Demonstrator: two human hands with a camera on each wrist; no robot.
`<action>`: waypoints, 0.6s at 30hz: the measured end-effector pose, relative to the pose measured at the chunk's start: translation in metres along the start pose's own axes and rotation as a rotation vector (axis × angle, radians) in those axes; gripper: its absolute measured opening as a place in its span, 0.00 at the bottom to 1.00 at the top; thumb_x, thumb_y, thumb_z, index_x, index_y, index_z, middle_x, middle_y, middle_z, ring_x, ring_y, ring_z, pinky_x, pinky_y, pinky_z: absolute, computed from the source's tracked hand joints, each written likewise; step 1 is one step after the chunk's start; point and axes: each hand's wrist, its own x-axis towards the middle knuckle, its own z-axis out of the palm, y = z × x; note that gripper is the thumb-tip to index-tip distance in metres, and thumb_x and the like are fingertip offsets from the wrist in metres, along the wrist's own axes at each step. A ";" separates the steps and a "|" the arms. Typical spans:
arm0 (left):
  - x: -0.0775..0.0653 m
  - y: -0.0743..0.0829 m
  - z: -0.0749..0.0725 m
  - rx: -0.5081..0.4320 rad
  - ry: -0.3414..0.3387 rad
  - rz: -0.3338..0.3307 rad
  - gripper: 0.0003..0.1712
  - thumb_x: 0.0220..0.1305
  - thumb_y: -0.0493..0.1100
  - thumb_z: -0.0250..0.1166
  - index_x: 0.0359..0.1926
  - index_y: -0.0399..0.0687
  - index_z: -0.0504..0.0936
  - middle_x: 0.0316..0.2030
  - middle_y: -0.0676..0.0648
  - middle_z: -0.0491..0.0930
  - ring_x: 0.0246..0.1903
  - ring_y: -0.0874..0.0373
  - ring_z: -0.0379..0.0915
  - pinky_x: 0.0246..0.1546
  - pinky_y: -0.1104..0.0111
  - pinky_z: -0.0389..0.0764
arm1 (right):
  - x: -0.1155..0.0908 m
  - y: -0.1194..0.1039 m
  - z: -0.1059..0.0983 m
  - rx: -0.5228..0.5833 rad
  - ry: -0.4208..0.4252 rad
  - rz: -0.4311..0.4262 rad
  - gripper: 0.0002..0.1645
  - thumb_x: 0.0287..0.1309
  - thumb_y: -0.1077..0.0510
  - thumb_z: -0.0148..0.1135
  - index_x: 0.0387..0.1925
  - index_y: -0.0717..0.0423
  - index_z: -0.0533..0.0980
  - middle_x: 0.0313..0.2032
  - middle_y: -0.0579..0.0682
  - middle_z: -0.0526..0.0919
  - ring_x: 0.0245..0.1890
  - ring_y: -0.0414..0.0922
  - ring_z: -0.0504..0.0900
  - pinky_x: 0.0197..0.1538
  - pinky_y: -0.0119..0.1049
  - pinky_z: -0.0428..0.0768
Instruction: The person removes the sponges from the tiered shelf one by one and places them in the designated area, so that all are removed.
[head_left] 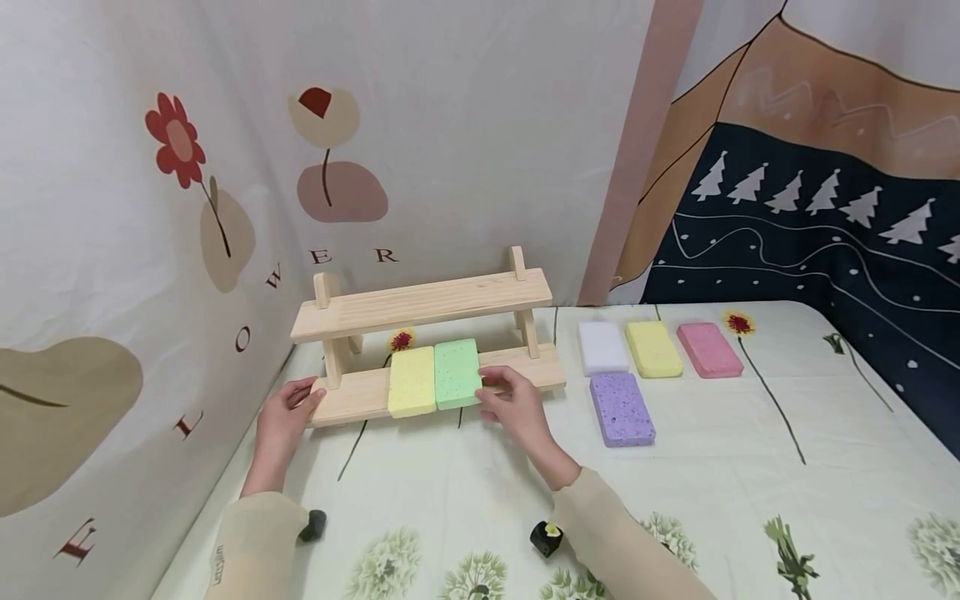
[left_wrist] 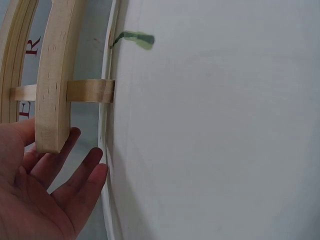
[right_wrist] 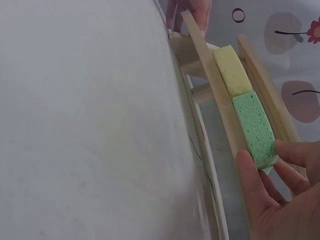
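Observation:
A small two-tier wooden shelf [head_left: 427, 304] stands against the fabric backdrop. On its lower board lie a yellow sponge [head_left: 412, 382] and a green sponge [head_left: 457, 373], side by side and touching. My left hand [head_left: 281, 421] holds the left end of the lower board; in the left wrist view the board's end [left_wrist: 52, 120] sits between thumb and fingers. With thumb and fingers my right hand [head_left: 517, 408] pinches the right end of the green sponge, also visible in the right wrist view as pitted green sponge [right_wrist: 254, 127].
Right of the shelf, a white sponge [head_left: 603, 348], a second yellow sponge [head_left: 654, 349] and a pink sponge [head_left: 709, 350] form a row on the flower-print cloth [head_left: 712, 467]. A purple sponge [head_left: 622, 410] lies in front of them. Fabric walls rise behind and to the left.

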 end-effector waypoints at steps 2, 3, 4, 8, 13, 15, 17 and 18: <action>0.000 0.000 0.000 0.001 0.000 0.002 0.30 0.75 0.51 0.56 0.71 0.42 0.67 0.69 0.34 0.69 0.68 0.39 0.66 0.65 0.49 0.72 | 0.000 0.000 0.000 0.000 0.003 -0.001 0.18 0.60 0.69 0.63 0.53 0.64 0.79 0.48 0.64 0.82 0.35 0.42 0.85 0.42 0.44 0.89; 0.000 0.000 0.000 0.000 0.000 0.001 0.30 0.75 0.51 0.56 0.71 0.43 0.67 0.69 0.34 0.69 0.68 0.39 0.66 0.66 0.49 0.72 | 0.000 0.000 -0.001 -0.001 0.004 -0.004 0.18 0.60 0.70 0.63 0.53 0.64 0.78 0.48 0.64 0.82 0.34 0.41 0.85 0.42 0.44 0.89; 0.000 0.000 0.000 0.000 0.000 -0.001 0.30 0.75 0.51 0.56 0.71 0.43 0.67 0.69 0.34 0.69 0.68 0.39 0.66 0.66 0.49 0.72 | 0.000 0.000 -0.002 -0.005 0.006 -0.007 0.18 0.60 0.70 0.63 0.53 0.65 0.78 0.48 0.64 0.82 0.34 0.41 0.85 0.42 0.43 0.89; 0.000 -0.001 0.000 0.001 0.003 -0.004 0.30 0.75 0.51 0.56 0.71 0.43 0.66 0.69 0.34 0.69 0.68 0.39 0.66 0.65 0.49 0.72 | -0.002 -0.001 -0.006 -0.012 0.019 -0.015 0.18 0.60 0.72 0.62 0.53 0.67 0.78 0.48 0.66 0.82 0.35 0.43 0.85 0.41 0.39 0.89; -0.001 0.000 0.001 0.005 0.006 0.000 0.30 0.75 0.51 0.55 0.71 0.43 0.66 0.69 0.34 0.69 0.68 0.39 0.66 0.66 0.49 0.72 | -0.004 -0.002 -0.013 -0.015 0.042 -0.021 0.18 0.60 0.72 0.62 0.53 0.68 0.78 0.49 0.68 0.83 0.39 0.50 0.87 0.41 0.38 0.88; -0.001 0.000 0.001 0.005 0.005 0.001 0.30 0.75 0.51 0.55 0.71 0.43 0.66 0.69 0.34 0.68 0.69 0.39 0.66 0.66 0.49 0.72 | -0.005 -0.003 -0.016 -0.014 0.049 -0.017 0.18 0.60 0.72 0.62 0.53 0.68 0.78 0.50 0.68 0.83 0.39 0.51 0.88 0.41 0.36 0.88; -0.001 0.000 0.001 0.005 0.004 0.004 0.30 0.75 0.51 0.55 0.71 0.42 0.66 0.69 0.34 0.69 0.68 0.39 0.66 0.66 0.49 0.72 | -0.006 -0.005 -0.020 -0.017 0.055 -0.010 0.18 0.59 0.73 0.61 0.52 0.68 0.79 0.50 0.67 0.83 0.38 0.50 0.88 0.40 0.34 0.88; -0.001 0.000 0.001 0.004 0.006 0.007 0.30 0.75 0.51 0.55 0.71 0.42 0.66 0.69 0.34 0.69 0.68 0.39 0.66 0.66 0.49 0.72 | -0.007 -0.006 -0.021 -0.017 0.058 -0.006 0.18 0.59 0.73 0.61 0.52 0.68 0.79 0.49 0.67 0.84 0.38 0.49 0.88 0.40 0.33 0.88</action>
